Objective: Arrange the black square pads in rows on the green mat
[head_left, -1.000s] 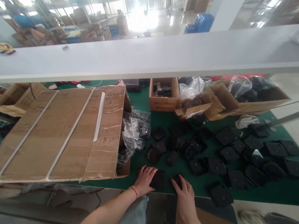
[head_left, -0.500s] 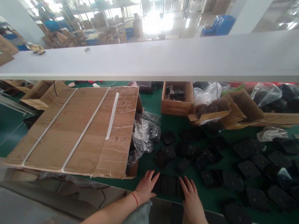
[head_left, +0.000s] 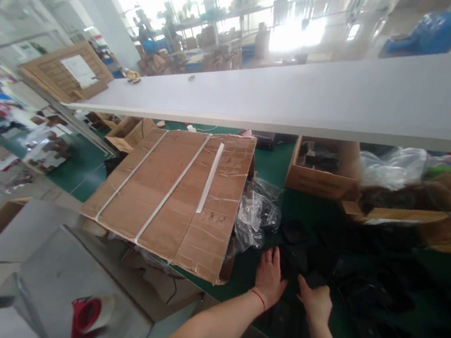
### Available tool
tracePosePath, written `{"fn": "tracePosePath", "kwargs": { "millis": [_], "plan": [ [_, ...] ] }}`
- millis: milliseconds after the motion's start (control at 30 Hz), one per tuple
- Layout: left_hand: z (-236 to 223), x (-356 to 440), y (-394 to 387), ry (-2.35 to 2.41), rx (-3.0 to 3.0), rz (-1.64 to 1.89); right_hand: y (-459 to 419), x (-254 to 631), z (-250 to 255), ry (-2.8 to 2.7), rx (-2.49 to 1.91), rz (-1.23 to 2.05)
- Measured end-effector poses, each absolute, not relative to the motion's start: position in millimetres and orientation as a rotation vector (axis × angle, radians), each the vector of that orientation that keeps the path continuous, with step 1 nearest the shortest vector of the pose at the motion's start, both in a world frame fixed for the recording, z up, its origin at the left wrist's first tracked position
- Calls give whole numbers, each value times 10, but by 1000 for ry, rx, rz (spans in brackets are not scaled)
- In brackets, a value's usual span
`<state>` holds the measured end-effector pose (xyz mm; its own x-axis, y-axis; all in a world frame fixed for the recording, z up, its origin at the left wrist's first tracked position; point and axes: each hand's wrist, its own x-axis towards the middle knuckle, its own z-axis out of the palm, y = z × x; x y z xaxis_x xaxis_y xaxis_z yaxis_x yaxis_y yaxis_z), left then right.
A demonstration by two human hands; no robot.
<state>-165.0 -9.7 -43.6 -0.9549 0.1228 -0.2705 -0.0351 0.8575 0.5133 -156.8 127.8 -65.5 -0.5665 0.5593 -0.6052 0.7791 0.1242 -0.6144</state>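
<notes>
My left hand [head_left: 270,277], a red cord at its wrist, rests at the near side of a dark plastic piece [head_left: 293,258]. Its fingers are stretched forward and the thumb points right. My right hand [head_left: 316,305] is just across from it, thumb pointing left and fingers curled at another black plastic piece [head_left: 316,280]; the fingertips are hidden and blurred. Below, between the two forearms, a row of black plastic parts [head_left: 286,318] lies at the table's near edge. A flat black part [head_left: 294,232] lies beyond my left hand.
A large strapped cardboard box [head_left: 171,195] stands left of my hands, with clear plastic bags [head_left: 256,212] at its right side. Many black parts [head_left: 376,291] spread rightward. Behind are an open carton [head_left: 323,174] and a white shelf [head_left: 285,102]. A red tape dispenser [head_left: 87,314] is at lower left.
The view has swung left. Both hands have moved forward from the row of black parts to pieces behind it. My right hand has gone from spread fingers to curled ones.
</notes>
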Motion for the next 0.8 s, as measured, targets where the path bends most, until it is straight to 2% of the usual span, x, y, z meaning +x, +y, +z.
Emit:
{"fn": "tracePosePath", "kwargs": {
  "millis": [133, 333, 433, 600, 700, 800],
  "plan": [
    [-559, -1909, -103, 2733, -55, 957, 1241, -1922, -668, 2041, 1245, -1707],
    [-457, -1929, -257, 2816, -32, 845, 1752, -1781, -565, 1716, 1176, -2074],
    [-421, -1882, -236, 2858, 152, 889, 1884, -1507, -583, 1619, 1141, -2121],
    [-476, -1981, 133, 2804, -219, 834, 1762, -1287, -668, 1780, 1146, -2177],
    [-475, -2052, 302, 2823, -236, 755, 1709, -1266, -686, 1885, 1135, -2234],
    [-418, -2051, 257, 2835, -212, 681, 1764, -1239, -707, 2052, 1153, -2083]
  ]
}}
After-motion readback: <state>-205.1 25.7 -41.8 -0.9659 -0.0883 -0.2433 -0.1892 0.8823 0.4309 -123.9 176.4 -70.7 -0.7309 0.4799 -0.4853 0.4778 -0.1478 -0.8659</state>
